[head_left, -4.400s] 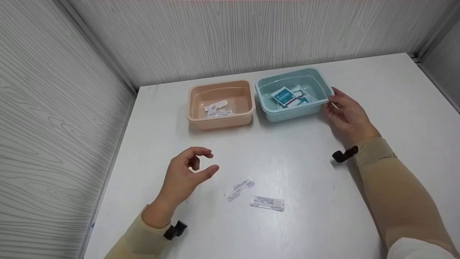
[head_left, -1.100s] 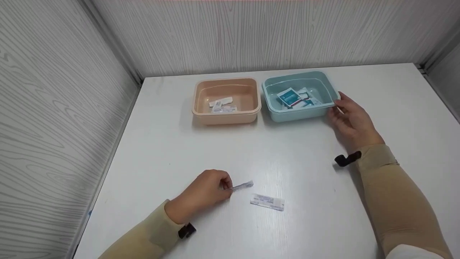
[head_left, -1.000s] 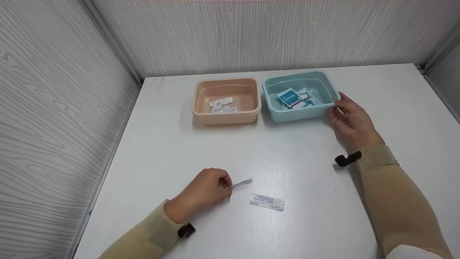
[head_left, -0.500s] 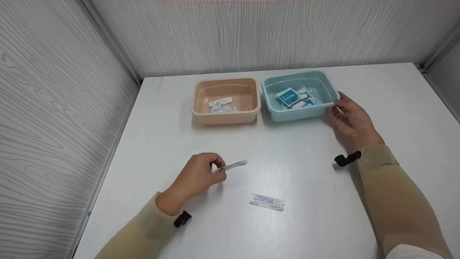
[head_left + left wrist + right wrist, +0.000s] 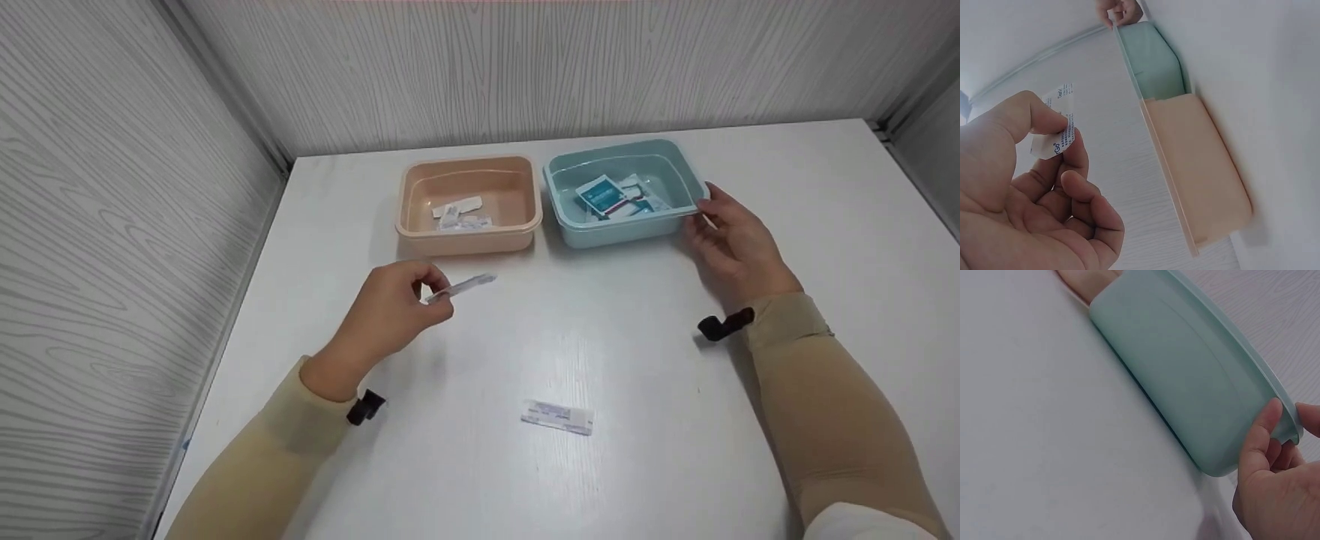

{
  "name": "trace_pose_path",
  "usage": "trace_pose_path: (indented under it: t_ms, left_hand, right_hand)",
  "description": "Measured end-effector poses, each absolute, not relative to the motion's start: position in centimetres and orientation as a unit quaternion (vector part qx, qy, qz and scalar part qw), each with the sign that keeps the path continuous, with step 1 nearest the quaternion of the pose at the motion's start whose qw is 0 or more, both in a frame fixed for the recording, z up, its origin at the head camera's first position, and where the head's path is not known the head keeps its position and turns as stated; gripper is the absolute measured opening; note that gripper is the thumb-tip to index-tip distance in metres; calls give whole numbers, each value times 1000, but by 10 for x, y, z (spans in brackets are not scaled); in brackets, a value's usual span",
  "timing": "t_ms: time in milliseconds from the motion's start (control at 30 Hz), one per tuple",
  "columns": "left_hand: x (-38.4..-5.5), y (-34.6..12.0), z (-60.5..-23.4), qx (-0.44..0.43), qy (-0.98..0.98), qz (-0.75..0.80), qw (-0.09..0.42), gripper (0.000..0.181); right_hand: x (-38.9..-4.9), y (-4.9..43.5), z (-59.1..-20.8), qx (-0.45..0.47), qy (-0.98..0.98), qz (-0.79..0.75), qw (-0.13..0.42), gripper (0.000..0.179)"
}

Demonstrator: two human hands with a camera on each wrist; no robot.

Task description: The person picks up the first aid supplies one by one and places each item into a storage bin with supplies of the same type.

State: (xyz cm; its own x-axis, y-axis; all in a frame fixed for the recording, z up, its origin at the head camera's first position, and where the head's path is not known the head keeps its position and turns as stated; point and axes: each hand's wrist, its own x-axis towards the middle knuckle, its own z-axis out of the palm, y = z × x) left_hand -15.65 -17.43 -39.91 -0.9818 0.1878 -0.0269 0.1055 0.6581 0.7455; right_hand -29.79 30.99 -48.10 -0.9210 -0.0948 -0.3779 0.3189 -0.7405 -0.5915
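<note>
My left hand [image 5: 386,311] pinches a wrapped adhesive bandage [image 5: 471,283] between thumb and index finger, a little in front of the peach bin [image 5: 469,244]. In the left wrist view the wrapper [image 5: 1061,109] is white paper with blue print. Another wrapped bandage [image 5: 557,418] lies flat on the table. With thumb and fingertips my right hand [image 5: 739,244] grips the near right corner of the light blue bin's rim; the right wrist view shows the thumb on one side of the rim and fingers under it on the bin [image 5: 1174,365].
The peach bin contains several white wrapped strips [image 5: 461,217]. Inside the light blue bin [image 5: 619,236] lie several teal-and-white square packets [image 5: 602,196]. Both bins stand side by side near the back of the white table [image 5: 637,360], before a wood-grain panel [image 5: 525,67].
My left hand has picked the bandage up off the table and carried it back and left toward the peach bin. The right hand has stayed at the blue bin's corner.
</note>
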Motion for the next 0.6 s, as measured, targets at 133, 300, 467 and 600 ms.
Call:
trace_pose_path:
  t_ms: [133,300,467,600]
  left_hand:
    - [-175,-177,-396,94,912,398,28,9]
    - [-200,-182,-398,84,913,398,17,10]
    - [-230,-187,-404,65,915,397,-3,12]
    - [-253,-189,-409,39,915,401,-20,15]
  right_hand:
    - [-299,311,-480,151,366,-911,114,55]
    - [-299,310,-480,149,364,-913,112,56]
    - [-301,309,-480,150,366,-912,106,57]
    - [-300,312,-480,158,352,-916,110,57]
